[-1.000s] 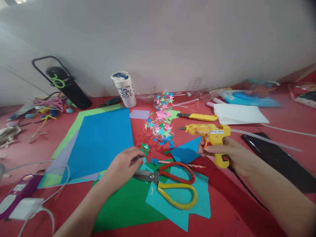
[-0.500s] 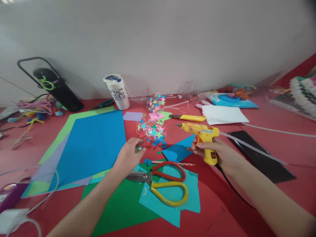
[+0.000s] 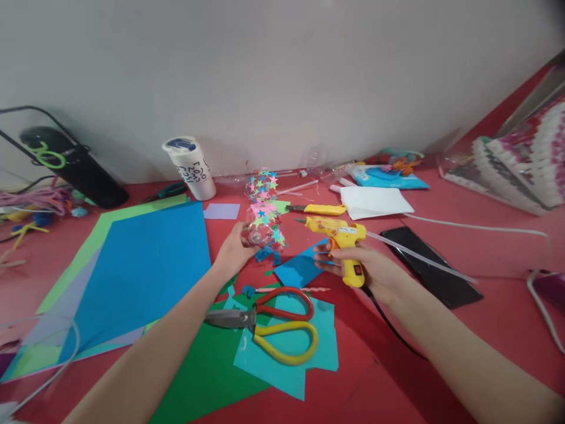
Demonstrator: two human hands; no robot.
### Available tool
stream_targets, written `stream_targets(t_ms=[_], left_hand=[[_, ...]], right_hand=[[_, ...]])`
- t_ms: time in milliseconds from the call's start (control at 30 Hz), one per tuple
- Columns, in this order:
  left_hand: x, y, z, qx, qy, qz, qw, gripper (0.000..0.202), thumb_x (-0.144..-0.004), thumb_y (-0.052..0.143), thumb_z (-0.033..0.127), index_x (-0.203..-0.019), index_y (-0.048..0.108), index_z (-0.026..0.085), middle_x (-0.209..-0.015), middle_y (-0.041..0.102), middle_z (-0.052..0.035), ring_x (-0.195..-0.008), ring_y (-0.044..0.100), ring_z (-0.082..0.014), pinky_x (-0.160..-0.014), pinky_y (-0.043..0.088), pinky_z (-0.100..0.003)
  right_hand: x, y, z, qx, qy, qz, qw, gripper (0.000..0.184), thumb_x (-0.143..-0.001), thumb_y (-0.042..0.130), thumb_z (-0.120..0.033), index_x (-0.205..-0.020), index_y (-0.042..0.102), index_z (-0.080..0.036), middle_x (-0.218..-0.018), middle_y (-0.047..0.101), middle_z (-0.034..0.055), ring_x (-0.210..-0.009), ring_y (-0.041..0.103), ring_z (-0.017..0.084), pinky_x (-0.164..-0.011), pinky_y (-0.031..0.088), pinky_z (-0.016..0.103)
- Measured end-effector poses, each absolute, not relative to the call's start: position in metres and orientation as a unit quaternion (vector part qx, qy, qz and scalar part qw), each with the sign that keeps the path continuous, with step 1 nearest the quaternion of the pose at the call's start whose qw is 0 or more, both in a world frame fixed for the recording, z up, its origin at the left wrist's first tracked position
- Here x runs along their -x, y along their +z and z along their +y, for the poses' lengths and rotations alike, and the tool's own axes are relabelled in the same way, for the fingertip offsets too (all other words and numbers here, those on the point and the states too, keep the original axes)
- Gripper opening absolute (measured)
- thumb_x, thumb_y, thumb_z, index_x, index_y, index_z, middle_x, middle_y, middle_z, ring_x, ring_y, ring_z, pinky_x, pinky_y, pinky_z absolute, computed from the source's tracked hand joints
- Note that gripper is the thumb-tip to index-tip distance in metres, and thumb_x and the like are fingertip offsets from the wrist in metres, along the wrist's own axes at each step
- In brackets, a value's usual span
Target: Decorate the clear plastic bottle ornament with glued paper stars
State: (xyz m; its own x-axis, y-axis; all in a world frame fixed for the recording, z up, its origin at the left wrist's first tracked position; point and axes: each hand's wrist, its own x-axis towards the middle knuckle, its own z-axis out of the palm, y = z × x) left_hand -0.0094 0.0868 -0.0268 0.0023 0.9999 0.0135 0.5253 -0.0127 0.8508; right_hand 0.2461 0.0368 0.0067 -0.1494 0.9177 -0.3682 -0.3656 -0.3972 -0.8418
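Observation:
My right hand (image 3: 369,268) grips the handle of a yellow hot glue gun (image 3: 339,237), its nozzle pointing left and a clear glue stick trailing out the back. My left hand (image 3: 235,250) reaches forward and closes round the lower end of a clear plastic bottle covered in coloured paper stars (image 3: 263,212), which stands on the red table. Below the hands lie red-and-yellow-handled scissors (image 3: 273,325) on teal and green paper (image 3: 207,371).
Large blue, lilac and green sheets (image 3: 145,265) lie at left. A white patterned cup (image 3: 190,168) stands by the wall. A yellow utility knife (image 3: 320,209), white paper (image 3: 375,201), a black phone (image 3: 430,265) and craft packs (image 3: 521,165) are at right.
My left hand has moved up from beside the scissors to the star-covered bottle and closed on it. The right hand kept the glue gun. The view swung right.

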Motion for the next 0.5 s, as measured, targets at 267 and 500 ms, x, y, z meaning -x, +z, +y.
stream_targets(t_ms=[267, 500], left_hand=[[0.019, -0.001, 0.037, -0.676, 0.298, 0.621, 0.26, 0.004, -0.073, 0.052, 0.019, -0.077, 0.051, 0.021, -0.069, 0.052, 0.0036, -0.059, 0.047, -0.0128, -0.059, 0.038, -0.025], [0.023, 0.011, -0.004, -0.788, 0.154, 0.535, 0.264, 0.012, -0.079, 0.051, 0.02, -0.086, 0.061, 0.021, -0.083, 0.06, -0.0016, -0.077, 0.057, -0.0167, -0.07, 0.043, -0.028]], right_hand=[[-0.252, 0.011, 0.031, 0.479, 0.72, -0.258, 0.431, 0.011, -0.068, 0.064, -0.01, -0.074, 0.068, -0.017, -0.075, 0.072, 0.0039, -0.074, 0.068, 0.019, -0.07, 0.059, 0.033], [-0.243, 0.016, 0.018, 0.504, 0.734, -0.224, 0.396, 0.011, -0.071, 0.063, -0.009, -0.074, 0.069, -0.018, -0.078, 0.072, 0.0058, -0.077, 0.068, 0.02, -0.066, 0.06, 0.029]])
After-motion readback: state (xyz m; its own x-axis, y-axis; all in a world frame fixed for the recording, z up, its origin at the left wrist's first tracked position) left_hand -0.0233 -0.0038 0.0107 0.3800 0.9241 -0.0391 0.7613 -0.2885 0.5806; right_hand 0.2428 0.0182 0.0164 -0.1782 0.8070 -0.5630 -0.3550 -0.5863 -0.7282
